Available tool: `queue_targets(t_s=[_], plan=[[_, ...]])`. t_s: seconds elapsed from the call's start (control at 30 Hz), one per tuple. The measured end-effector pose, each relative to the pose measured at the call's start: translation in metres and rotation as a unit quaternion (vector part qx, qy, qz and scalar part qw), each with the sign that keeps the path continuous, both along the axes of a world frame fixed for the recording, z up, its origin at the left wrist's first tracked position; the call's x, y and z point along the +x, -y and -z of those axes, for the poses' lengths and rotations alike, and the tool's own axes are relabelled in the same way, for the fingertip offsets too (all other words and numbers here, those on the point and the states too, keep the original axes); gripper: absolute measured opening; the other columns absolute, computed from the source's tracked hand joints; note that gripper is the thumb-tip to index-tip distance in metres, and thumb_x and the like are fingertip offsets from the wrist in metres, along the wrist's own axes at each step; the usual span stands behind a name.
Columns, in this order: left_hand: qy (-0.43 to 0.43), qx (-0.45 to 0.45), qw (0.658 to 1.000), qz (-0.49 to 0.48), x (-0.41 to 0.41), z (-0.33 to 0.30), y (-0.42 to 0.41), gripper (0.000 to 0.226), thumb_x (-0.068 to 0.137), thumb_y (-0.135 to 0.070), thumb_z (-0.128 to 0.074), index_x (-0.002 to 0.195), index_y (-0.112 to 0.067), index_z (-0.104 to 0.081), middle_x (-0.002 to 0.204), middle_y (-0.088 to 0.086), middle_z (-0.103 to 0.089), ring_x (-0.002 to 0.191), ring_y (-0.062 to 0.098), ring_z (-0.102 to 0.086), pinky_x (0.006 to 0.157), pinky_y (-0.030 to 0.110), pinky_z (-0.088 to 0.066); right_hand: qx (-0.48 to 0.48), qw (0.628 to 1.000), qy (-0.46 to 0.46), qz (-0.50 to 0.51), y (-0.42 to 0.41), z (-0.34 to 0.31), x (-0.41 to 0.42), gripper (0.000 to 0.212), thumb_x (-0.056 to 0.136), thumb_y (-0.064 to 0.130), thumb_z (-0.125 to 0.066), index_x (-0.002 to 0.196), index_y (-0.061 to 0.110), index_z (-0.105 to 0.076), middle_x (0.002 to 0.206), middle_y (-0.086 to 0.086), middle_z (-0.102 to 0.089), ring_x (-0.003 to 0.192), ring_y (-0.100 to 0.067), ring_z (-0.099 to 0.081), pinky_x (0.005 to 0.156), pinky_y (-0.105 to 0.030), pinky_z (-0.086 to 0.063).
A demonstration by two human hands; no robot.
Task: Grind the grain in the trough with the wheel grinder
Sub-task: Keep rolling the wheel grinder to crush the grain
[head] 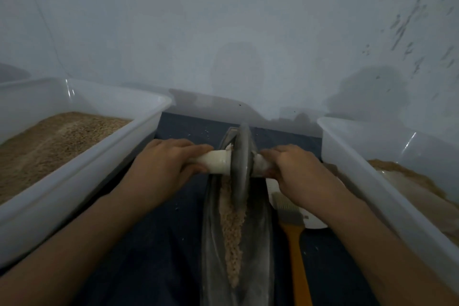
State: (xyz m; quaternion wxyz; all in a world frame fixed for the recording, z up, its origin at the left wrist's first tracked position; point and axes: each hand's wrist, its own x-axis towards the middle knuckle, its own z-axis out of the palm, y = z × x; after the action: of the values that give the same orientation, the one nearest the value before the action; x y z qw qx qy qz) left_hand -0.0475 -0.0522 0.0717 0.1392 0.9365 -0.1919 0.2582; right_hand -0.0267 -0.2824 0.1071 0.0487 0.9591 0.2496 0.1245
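Note:
A long dark metal trough [259, 243] runs away from me on a dark cloth. A strip of pale crushed grain [232, 233] lies along its groove. The grey wheel grinder [242, 164] stands on edge in the far half of the trough, on the grain. A white axle handle [218, 160] passes through the wheel's centre. My left hand [166, 164] is closed around the handle's left end. My right hand [295, 171] grips the right end, which it mostly hides.
A white plastic tub [104, 156] with brown grain stands at the left. Another white tub [367, 181] with brown powder stands at the right. A wooden-handled brush [295, 238] and a white dish [315, 221] lie just right of the trough. A pale wall is close behind.

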Motion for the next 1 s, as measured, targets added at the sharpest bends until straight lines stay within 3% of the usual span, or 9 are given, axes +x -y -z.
queue_targets(t_s=[0.07,0.17,0.3,0.4,0.5,0.63,0.83,0.9,1.0], plan=[[-0.039,-0.038,0.998,0.034,0.0,-0.005,-0.005,0.044,0.081,-0.031,-0.069,0.123,-0.033,-0.059,0.108,-0.006,-0.067,0.097,0.014,-0.062,0.085,0.027,-0.045,-0.007,1.0,-0.008,-0.015,0.001,-0.002,-0.002,0.04,0.091,0.012,-0.053,0.13,0.024,-0.05,0.121,0.0,-0.054,0.113,-0.017,-0.048,0.086,-0.026,-0.037],[-0.152,-0.088,0.98,0.097,-0.011,-0.019,-0.012,0.041,0.071,-0.046,-0.067,0.109,-0.055,-0.055,0.099,-0.03,-0.063,0.092,-0.009,-0.058,0.08,0.007,-0.042,-0.039,0.998,-0.028,-0.047,0.003,-0.013,-0.016,0.03,0.09,0.023,-0.057,0.12,0.021,-0.058,0.113,0.0,-0.06,0.103,-0.015,-0.054,0.075,-0.022,-0.035],[-0.273,-0.11,0.935,0.196,-0.024,-0.038,-0.02,0.039,0.066,-0.052,-0.065,0.104,-0.057,-0.062,0.098,-0.033,-0.065,0.093,-0.01,-0.061,0.078,0.005,-0.043,-0.056,0.989,-0.12,-0.07,0.008,-0.036,-0.045,0.03,0.082,0.046,-0.064,0.104,0.026,-0.064,0.092,0.005,-0.063,0.082,-0.009,-0.059,0.068,-0.021,-0.045],[-0.31,-0.099,0.918,0.225,-0.028,-0.043,-0.021,0.04,0.067,-0.054,-0.064,0.106,-0.06,-0.058,0.099,-0.034,-0.064,0.094,-0.01,-0.061,0.077,0.004,-0.043,-0.056,0.983,-0.155,-0.075,0.012,-0.044,-0.057,0.04,0.075,0.057,-0.064,0.105,0.03,-0.065,0.086,0.009,-0.064,0.077,-0.003,-0.059,0.061,-0.013,-0.042],[-0.265,-0.089,0.94,0.194,-0.026,-0.039,-0.016,0.041,0.063,-0.059,-0.061,0.103,-0.066,-0.054,0.097,-0.038,-0.061,0.092,-0.013,-0.059,0.077,0.003,-0.042,-0.072,0.987,-0.133,-0.058,0.01,-0.036,-0.051,0.032,0.081,0.051,-0.061,0.102,0.027,-0.065,0.087,0.006,-0.065,0.078,-0.007,-0.061,0.065,-0.018,-0.047],[-0.169,-0.057,0.977,0.114,-0.014,-0.024,-0.012,0.038,0.075,-0.051,-0.061,0.108,-0.065,-0.05,0.096,-0.025,-0.061,0.092,-0.005,-0.057,0.083,0.023,-0.046,-0.063,0.995,-0.08,-0.008,0.004,-0.018,-0.025,0.025,0.088,0.03,-0.058,0.111,0.018,-0.061,0.106,-0.003,-0.063,0.094,-0.017,-0.06,0.079,-0.027,-0.048],[0.017,-0.041,0.999,0.032,0.0,0.003,-0.003,0.043,0.08,-0.032,-0.07,0.122,-0.029,-0.061,0.103,-0.002,-0.068,0.093,0.019,-0.063,0.08,0.034,-0.047,-0.005,1.0,0.016,-0.02,0.001,0.005,-0.002,0.043,0.092,0.013,-0.05,0.133,0.023,-0.043,0.127,0.003,-0.049,0.116,-0.014,-0.041,0.085,-0.019,-0.029],[0.005,-0.051,0.998,0.042,0.0,0.002,-0.005,0.044,0.079,-0.034,-0.07,0.122,-0.03,-0.061,0.103,-0.003,-0.069,0.092,0.017,-0.063,0.08,0.031,-0.048,0.0,1.0,0.002,-0.022,0.002,0.003,-0.002,0.041,0.093,0.016,-0.052,0.132,0.025,-0.045,0.124,0.004,-0.051,0.114,-0.012,-0.042,0.083,-0.019,-0.029],[-0.088,-0.075,0.99,0.076,-0.003,-0.007,-0.011,0.042,0.077,-0.041,-0.068,0.117,-0.048,-0.056,0.104,-0.018,-0.066,0.095,0.0,-0.06,0.083,0.019,-0.045,-0.027,0.999,-0.029,-0.036,0.003,-0.007,-0.01,0.033,0.091,0.026,-0.056,0.124,0.024,-0.054,0.117,0.003,-0.056,0.108,-0.013,-0.05,0.077,-0.02,-0.032]])
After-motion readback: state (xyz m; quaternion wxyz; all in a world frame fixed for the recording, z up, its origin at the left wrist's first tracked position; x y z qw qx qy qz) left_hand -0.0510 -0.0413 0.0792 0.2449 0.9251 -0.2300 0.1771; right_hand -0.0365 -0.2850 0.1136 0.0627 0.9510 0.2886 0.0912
